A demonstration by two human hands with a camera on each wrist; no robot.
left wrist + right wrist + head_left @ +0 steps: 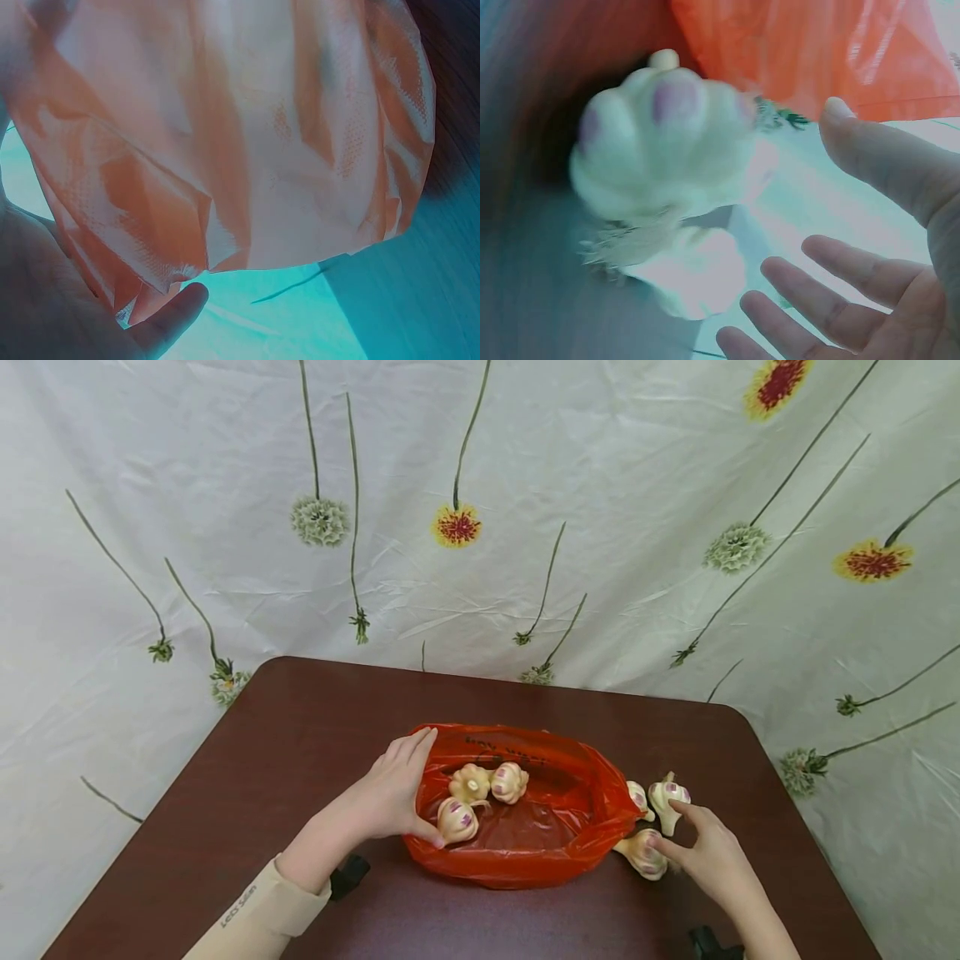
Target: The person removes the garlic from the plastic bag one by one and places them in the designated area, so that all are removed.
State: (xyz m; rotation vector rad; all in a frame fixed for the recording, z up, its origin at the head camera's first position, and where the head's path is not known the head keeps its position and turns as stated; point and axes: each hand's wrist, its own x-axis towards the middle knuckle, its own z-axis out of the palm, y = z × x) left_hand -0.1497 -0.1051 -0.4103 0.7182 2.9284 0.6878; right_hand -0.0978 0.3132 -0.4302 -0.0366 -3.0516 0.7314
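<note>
A red plastic bag (517,864) lies with its mouth spread wide. Inside it are three garlic bulbs (509,782), whitish with purple patches, gathered at the left. My left hand (390,789) rests along the bag's left rim, thumb and straight fingers spread apart; the left wrist view shows its thumb (176,315) right at the rim. To the right of the bag are three more garlic bulbs (649,856), one partly hidden by the bag. Beside them my right hand (708,856) holds nothing, its fingers spread near the bulbs (667,142).
Beneath everything is a dark reddish-brown table (322,718) with rounded far corners. Behind it hangs a pale cloth (622,485) printed with flowers. Dark lettering shows on the bag's inner far wall.
</note>
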